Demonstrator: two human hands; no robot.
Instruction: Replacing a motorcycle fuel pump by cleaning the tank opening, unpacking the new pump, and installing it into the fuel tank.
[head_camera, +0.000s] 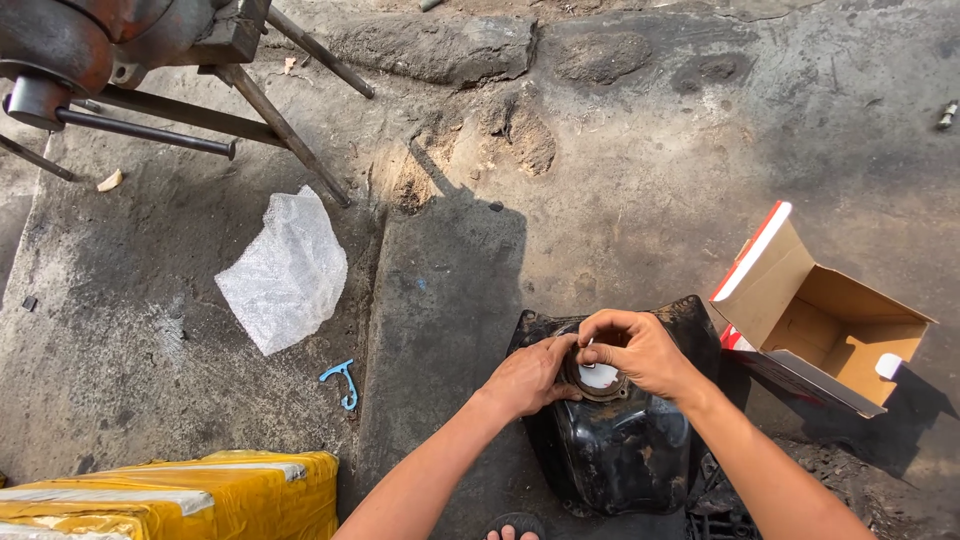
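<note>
I have both hands on the black tank (620, 450), which lies on the concrete floor (600, 200). My left hand (528, 375) steadies the round opening while my right hand (640, 350) pinches a white disc (598, 377), probably a seal, over it.

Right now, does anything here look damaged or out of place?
The concrete floor is cracked and crumbled near its upper middle. A sheet of bubble wrap and a small blue hook-shaped piece lie loose on it. The black tank under both hands looks scuffed and rusty.
</note>
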